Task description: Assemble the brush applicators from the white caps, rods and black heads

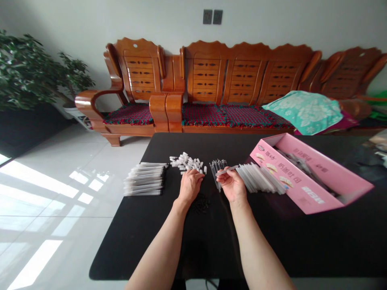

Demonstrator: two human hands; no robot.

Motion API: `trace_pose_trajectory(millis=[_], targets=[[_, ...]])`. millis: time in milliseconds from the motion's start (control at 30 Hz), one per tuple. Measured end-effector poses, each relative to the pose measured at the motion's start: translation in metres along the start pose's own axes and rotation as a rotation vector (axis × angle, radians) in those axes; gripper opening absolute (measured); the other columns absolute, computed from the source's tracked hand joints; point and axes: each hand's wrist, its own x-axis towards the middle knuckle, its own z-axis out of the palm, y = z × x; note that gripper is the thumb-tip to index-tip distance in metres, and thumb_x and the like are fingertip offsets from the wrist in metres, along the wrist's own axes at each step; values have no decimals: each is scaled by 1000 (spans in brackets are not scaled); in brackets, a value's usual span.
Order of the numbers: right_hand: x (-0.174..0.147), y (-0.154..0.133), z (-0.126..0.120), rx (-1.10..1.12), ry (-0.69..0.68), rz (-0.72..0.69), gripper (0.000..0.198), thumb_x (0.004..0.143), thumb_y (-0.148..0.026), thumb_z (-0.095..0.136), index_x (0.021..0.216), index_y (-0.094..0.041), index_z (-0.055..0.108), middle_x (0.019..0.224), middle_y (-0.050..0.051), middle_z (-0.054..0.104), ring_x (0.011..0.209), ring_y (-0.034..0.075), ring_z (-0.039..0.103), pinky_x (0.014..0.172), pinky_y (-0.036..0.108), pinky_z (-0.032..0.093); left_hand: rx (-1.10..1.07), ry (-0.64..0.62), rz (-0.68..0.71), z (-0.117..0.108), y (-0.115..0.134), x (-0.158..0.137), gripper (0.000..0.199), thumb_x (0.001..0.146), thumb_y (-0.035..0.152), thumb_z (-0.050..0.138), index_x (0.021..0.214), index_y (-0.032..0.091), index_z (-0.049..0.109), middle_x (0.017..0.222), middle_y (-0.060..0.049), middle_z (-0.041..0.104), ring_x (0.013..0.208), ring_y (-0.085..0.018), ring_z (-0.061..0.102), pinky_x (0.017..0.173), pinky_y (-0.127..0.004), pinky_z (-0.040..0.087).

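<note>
My right hand (pixel 232 185) is closed on a translucent white pen barrel (pixel 227 170), held nearly level above the table. My left hand (pixel 191 186) has its fingers pinched together at the near edge of a heap of white pen caps (pixel 186 161); whatever is between the fingertips is hidden. Between the hands lies a bunch of thin dark-tipped pen refills (pixel 215 171). Small black pieces (pixel 200 204) are scattered beside my left wrist. A row of pen barrels (pixel 260 178) lies right of my right hand. Further left is a stack of white pens with dark ends (pixel 144 179).
A pink cardboard box (pixel 305 181) with greyish contents stands open at the right of the black table (pixel 136 241). Behind the table is a carved wooden sofa (pixel 208 76) with a turquoise cloth (pixel 308 110). Potted plants (pixel 33 76) stand at the left.
</note>
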Motion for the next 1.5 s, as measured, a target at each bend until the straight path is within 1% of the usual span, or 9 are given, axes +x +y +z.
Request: trace_pose_trajectory(millis=[200, 333, 467, 600, 667, 767, 867, 1000, 1500], targets=[[0, 0, 2, -1, -22, -9, 10, 74, -22, 66, 83, -19, 68, 73, 2, 77, 61, 17, 73, 57, 28, 62, 38, 38, -67, -5, -1, -5, 9, 81, 19, 69, 89, 22, 73, 92, -5, 70, 92, -21, 61, 88, -33, 42], [-1, 0, 3, 1, -38, -16, 11, 72, -22, 68, 83, -19, 67, 73, 3, 77, 61, 17, 73, 56, 28, 62, 106, 51, -121, -7, 0, -5, 14, 78, 28, 75, 89, 21, 70, 92, -5, 70, 91, -22, 61, 86, -35, 41], [-2, 1, 4, -4, -40, -16, 11, 72, -22, 69, 82, -19, 67, 72, 3, 77, 61, 18, 74, 56, 28, 62, 88, 37, -123, -7, 0, -5, 6, 79, 21, 71, 85, 21, 71, 87, -4, 69, 89, -21, 62, 84, -33, 42], [-3, 0, 6, -12, -46, -8, 10, 72, -21, 70, 81, -18, 67, 72, 4, 78, 61, 18, 74, 56, 28, 62, -163, 99, -159, -7, 1, -6, 10, 84, 19, 64, 87, 21, 73, 88, -4, 71, 84, -18, 64, 81, -30, 46], [-3, 1, 8, -35, -47, -14, 11, 71, -21, 72, 80, -18, 66, 71, 5, 77, 60, 19, 74, 55, 28, 62, -453, 120, -234, -5, 3, -5, 12, 84, 26, 65, 90, 19, 73, 81, -4, 72, 77, -18, 66, 75, -29, 49], [-4, 3, 11, -87, -32, -36, 16, 70, -22, 75, 81, -17, 65, 71, 7, 77, 59, 20, 73, 55, 29, 62, -944, 81, -349, -1, 5, -5, 23, 77, 35, 73, 87, 14, 72, 71, -4, 70, 68, -18, 67, 63, -26, 51], [-4, 6, 13, -125, -27, -51, 20, 69, -23, 77, 82, -17, 64, 72, 8, 77, 60, 21, 74, 54, 29, 62, -1202, 62, -397, 0, 6, -4, 29, 69, 35, 80, 84, 12, 73, 73, -6, 71, 69, -17, 68, 66, -25, 53], [-5, 8, 14, -146, -37, -60, 19, 70, -24, 77, 82, -17, 63, 73, 8, 77, 61, 22, 74, 55, 30, 62, -1266, 75, -416, -2, 5, -5, 29, 67, 32, 83, 85, 11, 74, 74, -6, 72, 68, -15, 68, 68, -24, 55], [-5, 11, 12, -215, -52, -68, 21, 73, -26, 76, 86, -16, 63, 73, 8, 77, 63, 23, 75, 56, 31, 62, -1264, 76, -408, 1, 5, -5, 27, 67, 31, 84, 81, 11, 72, 71, -4, 71, 64, -13, 67, 65, -24, 55]])
